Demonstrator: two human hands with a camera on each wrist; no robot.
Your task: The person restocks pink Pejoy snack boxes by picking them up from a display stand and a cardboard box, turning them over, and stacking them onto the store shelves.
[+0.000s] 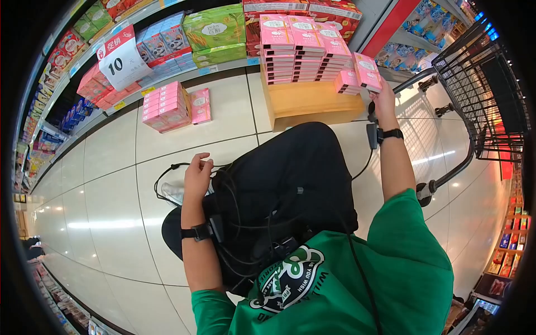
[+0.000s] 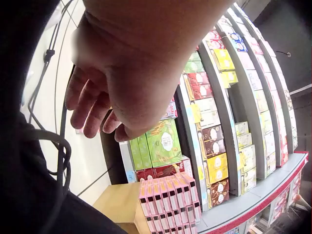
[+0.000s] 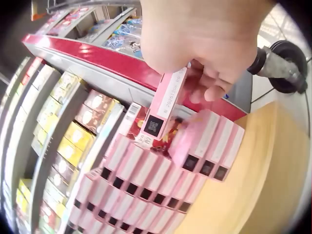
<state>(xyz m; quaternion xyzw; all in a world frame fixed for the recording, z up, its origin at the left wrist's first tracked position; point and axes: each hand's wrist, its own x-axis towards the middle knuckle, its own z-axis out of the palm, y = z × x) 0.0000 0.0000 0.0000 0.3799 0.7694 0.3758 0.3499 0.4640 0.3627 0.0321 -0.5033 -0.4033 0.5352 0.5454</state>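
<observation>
Head view, upper right of the frame: the right hand (image 1: 384,104) is pinching one pink box (image 1: 367,70) by its lower end. From the fingers the box is pointing up and slightly left, its long axis roughly continuing the forearm's line. It is sitting just right of a short stack (image 1: 347,83) of matching boxes on the wooden stand (image 1: 304,96); whether they are touching, I cannot tell. Left of these, a tall stack (image 1: 301,50) is rising. The left hand (image 1: 197,177) is hanging left of centre, well apart, its fingers loosely bent and holding nothing, so the right is lying nearer.

Right wrist view: the held box's narrow side is showing a dark square code and print starting "N 2025". Elsewhere, a green carton (image 1: 214,27) is reading "百醇", the price sign (image 1: 120,60) "促销" and "10", the green shirt (image 1: 363,279) "AS YOU WISH".
</observation>
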